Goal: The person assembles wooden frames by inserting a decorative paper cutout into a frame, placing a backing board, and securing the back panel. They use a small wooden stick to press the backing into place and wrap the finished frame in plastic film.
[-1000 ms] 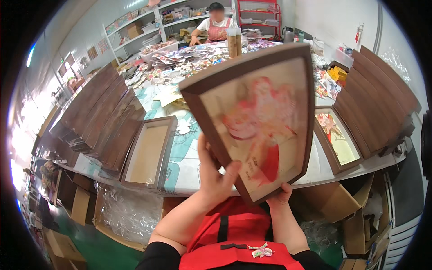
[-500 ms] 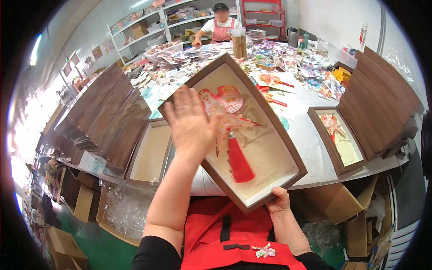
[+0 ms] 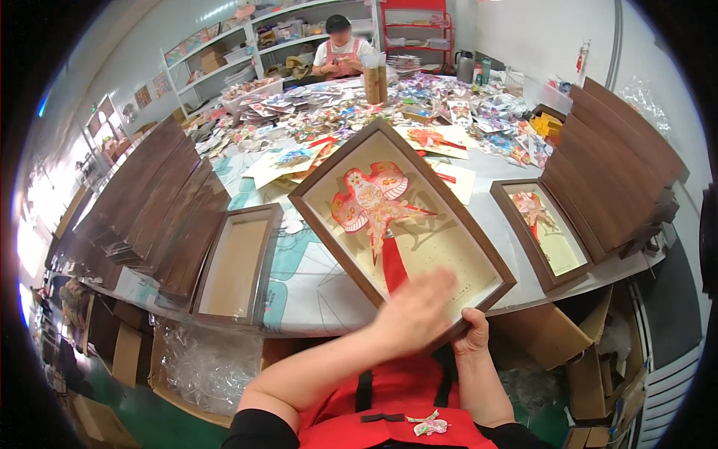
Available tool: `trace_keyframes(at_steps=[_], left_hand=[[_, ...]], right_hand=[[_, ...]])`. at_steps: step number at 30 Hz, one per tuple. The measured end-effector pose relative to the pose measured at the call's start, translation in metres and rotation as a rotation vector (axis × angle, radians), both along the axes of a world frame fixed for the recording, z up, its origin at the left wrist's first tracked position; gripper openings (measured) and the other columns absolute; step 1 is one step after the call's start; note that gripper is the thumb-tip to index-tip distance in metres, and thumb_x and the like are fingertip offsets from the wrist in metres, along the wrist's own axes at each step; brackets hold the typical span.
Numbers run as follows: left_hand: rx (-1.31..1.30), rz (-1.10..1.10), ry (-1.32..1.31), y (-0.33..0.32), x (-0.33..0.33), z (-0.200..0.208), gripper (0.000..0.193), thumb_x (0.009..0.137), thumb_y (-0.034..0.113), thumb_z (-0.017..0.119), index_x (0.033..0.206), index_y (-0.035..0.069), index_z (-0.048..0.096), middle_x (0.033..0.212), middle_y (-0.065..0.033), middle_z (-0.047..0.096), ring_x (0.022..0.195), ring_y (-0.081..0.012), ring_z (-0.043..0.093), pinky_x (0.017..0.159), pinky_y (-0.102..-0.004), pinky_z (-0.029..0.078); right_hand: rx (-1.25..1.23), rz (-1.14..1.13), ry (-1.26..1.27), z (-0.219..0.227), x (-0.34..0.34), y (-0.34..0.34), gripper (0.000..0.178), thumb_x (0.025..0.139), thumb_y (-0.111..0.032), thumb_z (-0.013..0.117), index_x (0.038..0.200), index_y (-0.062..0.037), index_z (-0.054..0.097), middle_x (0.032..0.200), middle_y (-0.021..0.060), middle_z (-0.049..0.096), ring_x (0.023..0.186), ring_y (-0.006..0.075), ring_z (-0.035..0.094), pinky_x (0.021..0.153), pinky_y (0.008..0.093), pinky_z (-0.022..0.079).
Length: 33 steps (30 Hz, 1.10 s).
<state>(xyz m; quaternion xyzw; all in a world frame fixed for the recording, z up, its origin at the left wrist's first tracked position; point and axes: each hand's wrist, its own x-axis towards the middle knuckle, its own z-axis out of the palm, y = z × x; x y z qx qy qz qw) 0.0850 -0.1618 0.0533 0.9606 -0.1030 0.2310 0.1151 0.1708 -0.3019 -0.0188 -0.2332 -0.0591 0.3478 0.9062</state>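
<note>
Tilted over the near edge of the table is a brown shadow-box picture frame [image 3: 335, 159]. Inside it, on a cream backing, sits a red-and-orange bird-shaped kite ornament [image 3: 372, 196] with a red tassel [image 3: 393, 266]. My right hand [image 3: 471, 333] grips the frame's lower right corner, thumb on the front. Across the frame's lower part lies my left hand [image 3: 420, 305], blurred by motion, its fingers seemingly stretched flat. It hides the tassel's lower end and part of the bottom rim.
Stacked brown frames stand left [image 3: 149, 217] and right [image 3: 606, 187]. An empty frame [image 3: 238, 262] and one with a red ornament [image 3: 542, 224] lie beside them. Colourful paper pieces [image 3: 284, 112] cover the far table. A person [image 3: 342, 56] sits opposite. Cardboard boxes [image 3: 553, 329] stand below.
My left hand has swept from the frame's upper left down to its lower part, uncovering the kite ornament. The frame has lowered slightly. The person opposite has brought their hands together.
</note>
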Motion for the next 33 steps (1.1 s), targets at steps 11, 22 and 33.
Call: trace_keyframes(at_steps=[11,22,33], left_hand=[[0.14,0.239,-0.209,0.023,0.051,0.037,0.07,0.081,0.03,0.056,0.138,-0.007,0.035,0.147,-0.0239,0.029,0.139,-0.0348,0.026,0.112,-0.0494,0.021],[0.16,0.667,-0.243,0.097,0.025,0.039,0.078,0.084,0.044,0.056,0.143,0.0,0.031,0.151,-0.0199,0.026,0.142,-0.0314,0.02,0.112,-0.0527,0.015],[0.211,0.04,-0.057,-0.006,0.026,-0.002,0.073,0.084,0.038,0.055,0.144,0.003,0.031,0.15,-0.012,0.031,0.14,-0.0241,0.026,0.114,-0.0498,0.013]], right_hand=[[-0.049,-0.037,-0.026,0.01,-0.01,0.0,0.068,0.066,-0.009,0.065,0.129,-0.0013,0.043,0.122,0.0135,0.054,0.115,0.0297,0.053,0.101,0.0427,0.043],[-0.07,-0.115,-0.097,0.024,-0.013,-0.007,0.071,0.065,-0.009,0.065,0.131,-0.0005,0.041,0.122,0.0138,0.054,0.116,0.0308,0.053,0.102,0.0422,0.043],[-0.032,-0.036,0.022,0.006,-0.01,0.003,0.063,0.069,-0.01,0.062,0.128,0.0023,0.044,0.121,0.0137,0.055,0.116,0.0299,0.052,0.103,0.0419,0.041]])
